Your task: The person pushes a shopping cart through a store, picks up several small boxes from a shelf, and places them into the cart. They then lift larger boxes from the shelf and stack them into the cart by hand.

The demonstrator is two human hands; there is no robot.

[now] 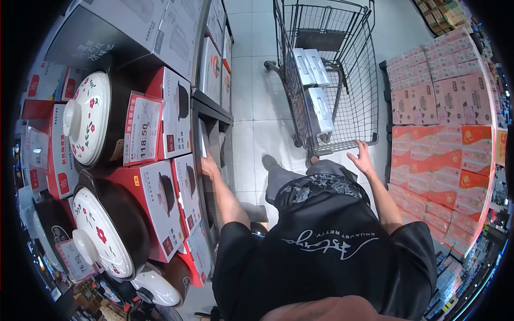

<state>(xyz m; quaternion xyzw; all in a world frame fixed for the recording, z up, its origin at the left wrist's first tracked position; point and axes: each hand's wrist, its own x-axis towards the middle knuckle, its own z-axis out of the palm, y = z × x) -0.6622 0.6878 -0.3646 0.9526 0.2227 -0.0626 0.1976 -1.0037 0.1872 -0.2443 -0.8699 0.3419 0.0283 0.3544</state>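
Note:
At the left, my left hand (pixel 208 165) reaches into the dark shelf unit (pixel 212 107), its fingers closed at the near end of a narrow white box (pixel 202 138). Part of that box and some of the fingertips are hidden by the shelf. My right hand (pixel 363 161) is held out with its fingers apart, just below the handle end of the shopping cart (pixel 357 112), and holds nothing. Inside the cart, on its left side, lie several white boxes (pixel 320 111) with dark handles or slots on top.
Pots with floral white lids (pixel 101 232) and red-and-white pot boxes (pixel 166 206) crowd the left, with a price sign (pixel 143 128) on them. Stacked pink and orange packages (pixel 428 155) line the right side. Tiled floor (pixel 251 139) runs between shelf and cart.

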